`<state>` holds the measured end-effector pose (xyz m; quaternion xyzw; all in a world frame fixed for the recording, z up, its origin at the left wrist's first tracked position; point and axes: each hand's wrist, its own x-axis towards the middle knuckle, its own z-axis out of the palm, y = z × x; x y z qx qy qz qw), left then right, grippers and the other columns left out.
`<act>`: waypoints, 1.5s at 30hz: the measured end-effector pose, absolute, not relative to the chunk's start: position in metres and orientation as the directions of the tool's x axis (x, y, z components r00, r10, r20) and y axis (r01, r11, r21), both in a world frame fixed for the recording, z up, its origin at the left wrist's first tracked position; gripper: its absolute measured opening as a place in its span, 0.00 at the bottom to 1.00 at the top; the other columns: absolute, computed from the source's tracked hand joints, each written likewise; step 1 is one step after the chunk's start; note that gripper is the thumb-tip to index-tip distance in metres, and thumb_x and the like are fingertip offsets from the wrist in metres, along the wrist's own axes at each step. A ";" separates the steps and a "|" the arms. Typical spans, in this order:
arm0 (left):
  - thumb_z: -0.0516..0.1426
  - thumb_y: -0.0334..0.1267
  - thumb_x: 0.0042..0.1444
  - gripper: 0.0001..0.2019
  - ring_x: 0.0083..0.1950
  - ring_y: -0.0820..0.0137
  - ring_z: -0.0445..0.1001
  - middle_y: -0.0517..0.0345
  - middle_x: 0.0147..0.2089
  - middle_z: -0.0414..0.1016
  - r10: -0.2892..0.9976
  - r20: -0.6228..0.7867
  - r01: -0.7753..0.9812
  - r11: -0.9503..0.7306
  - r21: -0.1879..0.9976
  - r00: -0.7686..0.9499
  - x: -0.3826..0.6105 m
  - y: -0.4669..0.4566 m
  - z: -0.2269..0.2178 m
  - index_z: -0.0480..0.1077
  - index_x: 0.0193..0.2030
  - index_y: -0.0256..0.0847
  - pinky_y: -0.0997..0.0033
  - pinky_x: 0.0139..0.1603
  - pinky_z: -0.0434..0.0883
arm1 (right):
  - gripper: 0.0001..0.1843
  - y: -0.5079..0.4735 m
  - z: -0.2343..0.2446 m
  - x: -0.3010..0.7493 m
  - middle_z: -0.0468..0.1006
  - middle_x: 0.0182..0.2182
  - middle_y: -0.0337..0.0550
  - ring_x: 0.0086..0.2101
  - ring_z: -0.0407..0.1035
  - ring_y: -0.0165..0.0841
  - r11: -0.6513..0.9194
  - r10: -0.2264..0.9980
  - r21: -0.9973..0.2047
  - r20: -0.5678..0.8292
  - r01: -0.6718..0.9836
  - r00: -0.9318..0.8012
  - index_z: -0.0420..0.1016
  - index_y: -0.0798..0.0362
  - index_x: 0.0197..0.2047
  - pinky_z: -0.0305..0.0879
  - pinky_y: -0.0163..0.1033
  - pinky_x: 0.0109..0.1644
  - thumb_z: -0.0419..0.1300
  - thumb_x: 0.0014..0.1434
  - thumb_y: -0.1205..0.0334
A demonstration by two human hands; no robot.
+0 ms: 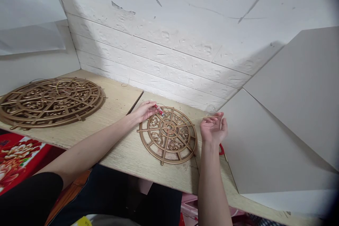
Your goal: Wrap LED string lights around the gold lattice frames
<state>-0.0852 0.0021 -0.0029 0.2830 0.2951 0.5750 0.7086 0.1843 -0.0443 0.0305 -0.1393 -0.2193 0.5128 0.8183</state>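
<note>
A round, gold openwork panel point(170, 128) lies flat on the wooden surface point(119, 88) at lower centre of the frame, between my hands. Being round, it has no long axis. My left hand point(144, 111) is nearer, overlapping its upper-left rim, fingers closed around a slim red tube point(159, 109) that slants down and right over the panel's upper part. My right hand point(214, 127) is just beyond the right rim, palm up, fingers half curled; a fine yellowish thread point(202, 118) runs from the panel to its fingertips, though I cannot tell whether they pinch it. Similar panels point(54, 95) are stacked at left. The tube's markings are too small to read; a yellow item point(82, 221) at the bottom edge carries partly cut-off, illegible letters.
</note>
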 end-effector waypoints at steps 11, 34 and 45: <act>0.56 0.24 0.54 0.05 0.28 0.72 0.76 0.49 0.28 0.76 0.981 -0.100 -0.645 0.183 0.742 0.164 -0.085 0.000 -0.001 0.67 0.28 0.32 0.75 0.33 0.74 | 0.16 -0.061 0.034 0.181 0.75 0.21 0.36 0.13 0.59 0.27 0.012 0.971 0.402 0.213 -0.915 0.106 0.73 0.43 0.49 0.52 0.36 0.12 0.55 0.58 0.62; 0.56 0.24 0.54 0.04 0.29 0.71 0.76 0.49 0.28 0.76 0.982 -0.093 -0.639 0.180 0.748 0.167 -0.084 -0.002 0.000 0.67 0.28 0.32 0.74 0.34 0.74 | 0.07 -0.043 0.012 0.138 0.77 0.33 0.44 0.32 0.67 0.33 0.493 0.845 -0.748 0.288 0.445 -0.451 0.81 0.51 0.35 0.63 0.39 0.37 0.63 0.52 0.62; 0.57 0.25 0.53 0.04 0.30 0.71 0.77 0.49 0.29 0.76 0.982 -0.097 -0.626 0.177 0.759 0.161 -0.084 -0.001 -0.001 0.68 0.29 0.33 0.73 0.35 0.74 | 0.19 -0.045 0.006 0.134 0.69 0.42 0.44 0.46 0.62 0.39 0.570 0.787 -0.566 0.169 0.596 -0.593 0.78 0.42 0.47 0.56 0.48 0.54 0.63 0.53 0.70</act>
